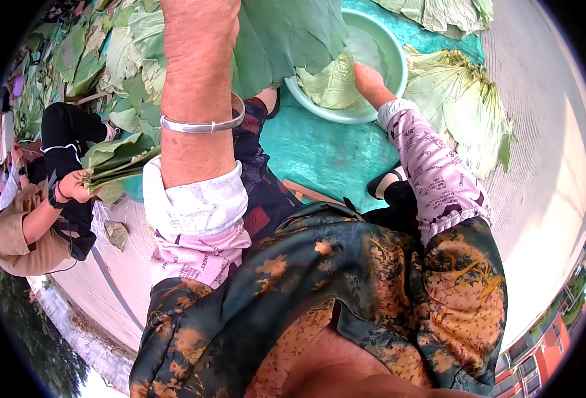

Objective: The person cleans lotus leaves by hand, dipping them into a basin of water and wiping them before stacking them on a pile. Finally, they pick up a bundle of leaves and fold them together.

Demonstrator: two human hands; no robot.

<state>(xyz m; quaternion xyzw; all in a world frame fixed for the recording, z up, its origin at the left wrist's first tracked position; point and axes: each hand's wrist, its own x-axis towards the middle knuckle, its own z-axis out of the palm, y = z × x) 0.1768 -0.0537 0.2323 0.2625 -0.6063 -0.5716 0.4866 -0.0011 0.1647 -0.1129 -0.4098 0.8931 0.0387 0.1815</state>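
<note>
My right hand [368, 78] is over a pale green basin [401, 60], with its fingers closed at the edge of a pale, wrinkled leaf [329, 84]. Part of that leaf rests inside the basin. On the left, my forearm with a silver bangle [200, 125] stretches up to the top edge of the view, which cuts off my left hand. A large dark green leaf [283, 40] spreads beside this arm and hangs over the basin's left side. What holds its upper end is out of sight.
Fanned stacks of pale leaves [462, 99] lie right of the basin on a turquoise sheet [313, 149]. Many loose leaves [80, 56] cover the upper left. There, another person's hand [74, 186] grips a leaf bundle [120, 159]. Concrete ground [538, 86] borders the sheet.
</note>
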